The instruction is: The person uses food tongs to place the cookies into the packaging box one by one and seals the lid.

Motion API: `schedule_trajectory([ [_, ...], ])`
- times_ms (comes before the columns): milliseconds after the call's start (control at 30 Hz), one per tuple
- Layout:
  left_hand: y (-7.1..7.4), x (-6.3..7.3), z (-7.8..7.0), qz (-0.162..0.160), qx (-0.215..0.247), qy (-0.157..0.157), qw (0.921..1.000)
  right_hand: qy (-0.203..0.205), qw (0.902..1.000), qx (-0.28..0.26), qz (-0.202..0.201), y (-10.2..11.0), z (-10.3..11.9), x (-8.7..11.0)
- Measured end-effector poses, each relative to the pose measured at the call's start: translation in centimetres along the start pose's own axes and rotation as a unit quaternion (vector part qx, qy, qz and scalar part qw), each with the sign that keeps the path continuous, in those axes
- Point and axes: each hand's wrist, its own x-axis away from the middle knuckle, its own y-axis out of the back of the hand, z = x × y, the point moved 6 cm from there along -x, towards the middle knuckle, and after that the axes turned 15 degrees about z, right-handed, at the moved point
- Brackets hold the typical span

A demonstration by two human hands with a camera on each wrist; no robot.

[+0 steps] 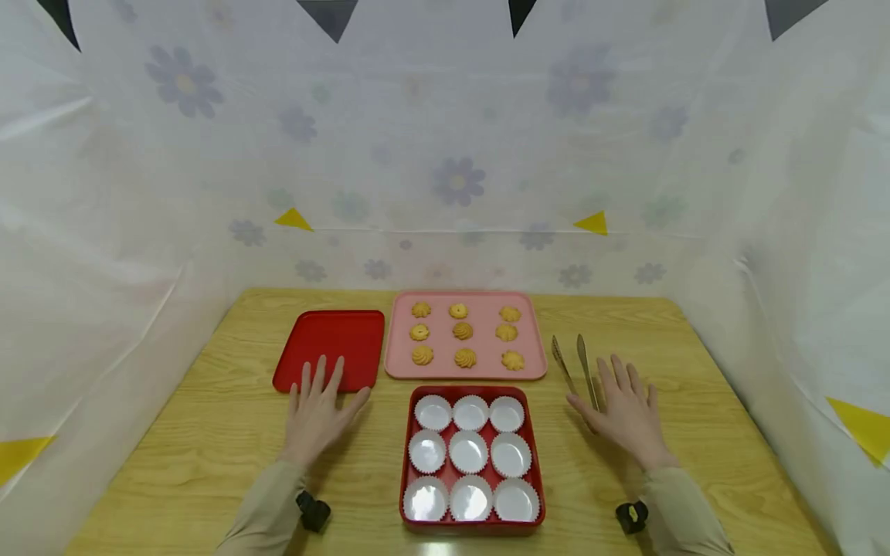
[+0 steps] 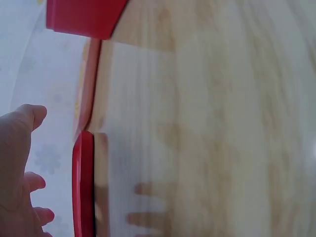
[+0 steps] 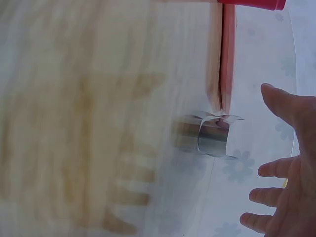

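Observation:
My left hand (image 1: 316, 421), fingers spread and straight, hovers over the front edge of the flat red tray (image 1: 337, 340); its shadow falls apart from it in the left wrist view. My right hand (image 1: 629, 417) is likewise spread and holds nothing, beside the metal tongs (image 1: 582, 359). These tongs lie with their arms apart, tips toward the back; their bent end (image 3: 215, 133) shows in the right wrist view. Between the hands stands a red box (image 1: 473, 529) with several white paper cups (image 1: 469, 452) in rows. Behind it, a pink tray (image 1: 441, 371) bears several piped cookies (image 1: 463, 330).
All of this stands on a wood-grain table (image 1: 188, 455). White flower-print sheeting (image 1: 389, 170) encloses the back and both sides, with yellow triangles (image 1: 593, 223) on it. A small black device (image 1: 313, 511) sits at each wrist.

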Motion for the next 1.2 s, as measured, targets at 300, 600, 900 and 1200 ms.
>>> schedule_trajectory([
  [300, 0.1, 0.0, -0.4, 0.037, 0.132, -0.03, 0.9902, 0.0, 0.9995, -0.024, 0.02, 0.1, 0.0, -0.4],
  [600, 0.2, 0.6, -1.7, 0.083, 0.214, -0.057, 0.9716, 0.019, 0.9974, -0.058, 0.037, 0.3, 0.1, -1.0],
  [900, -0.5, 1.9, -4.4, 0.118, 0.261, -0.08, 0.9547, 0.022, 0.9941, -0.082, 0.067, 0.3, 0.2, -1.6],
  [1200, -1.4, 2.7, -6.1, 0.169, 0.32, -0.102, 0.9265, 0.021, 0.9929, -0.075, 0.09, 0.8, 0.3, -2.2],
])
